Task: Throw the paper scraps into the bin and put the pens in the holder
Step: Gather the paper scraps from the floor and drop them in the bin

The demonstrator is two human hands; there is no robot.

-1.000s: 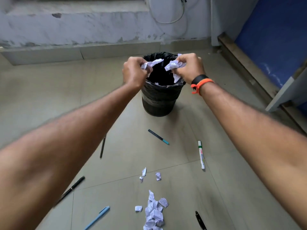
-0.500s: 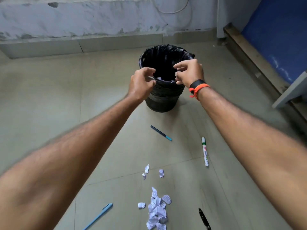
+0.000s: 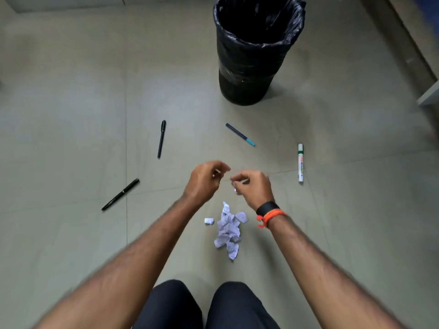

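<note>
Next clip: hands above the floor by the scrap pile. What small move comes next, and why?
Probably draw both hands down onto the paper scraps and gather them: the left hand and right hand hover just past the pile, scraps lie loose on the floor, and the bin stands open ahead.

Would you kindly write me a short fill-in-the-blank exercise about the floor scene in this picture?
1. The bin stands upright and is ___ in colour.
2. The white marker has a ___ band near one end.
3. The pile of paper scraps lies on the ___, not in the bin.
4. The black band sits on the person's ___ wrist.
Missing words: black; green; floor; right.
</note>
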